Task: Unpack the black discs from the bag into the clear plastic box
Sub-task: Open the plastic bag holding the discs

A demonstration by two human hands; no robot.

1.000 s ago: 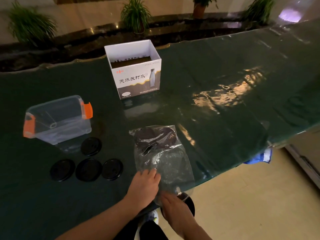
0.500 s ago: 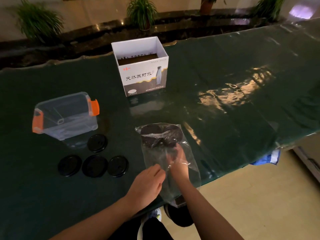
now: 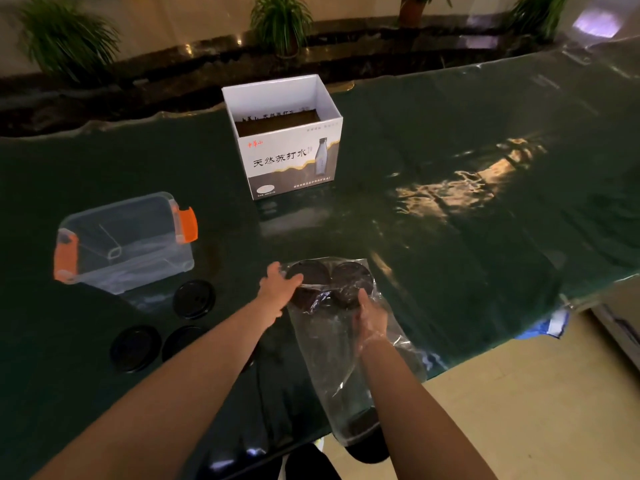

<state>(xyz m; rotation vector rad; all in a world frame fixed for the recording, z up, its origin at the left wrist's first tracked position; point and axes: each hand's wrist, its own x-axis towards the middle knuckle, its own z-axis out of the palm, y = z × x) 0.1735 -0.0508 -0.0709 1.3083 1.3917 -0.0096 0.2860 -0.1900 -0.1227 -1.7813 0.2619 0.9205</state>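
A clear plastic bag [image 3: 332,348] lies on the dark green table, open end toward me, with black discs [image 3: 349,278] bunched at its far closed end. My right hand [image 3: 372,317] is inside the bag, fingers reaching the discs. My left hand [image 3: 278,289] presses on the bag's far left corner from outside, over a disc. The clear plastic box [image 3: 124,244] with orange latches sits at the left and looks empty. Three loose black discs show on the table below it: one [image 3: 194,299] nearest the box, two [image 3: 135,348] closer to me, partly hidden by my left arm.
A white open-topped cardboard box [image 3: 287,147] with a bottle print stands behind the bag. The table's near edge [image 3: 485,355] runs diagonally at the right, with tiled floor beyond. Potted plants [image 3: 280,19] line a ledge at the back.
My right hand has gone deeper into the bag, up to the discs. My left hand moved from the bag's open end forward to its far left corner.
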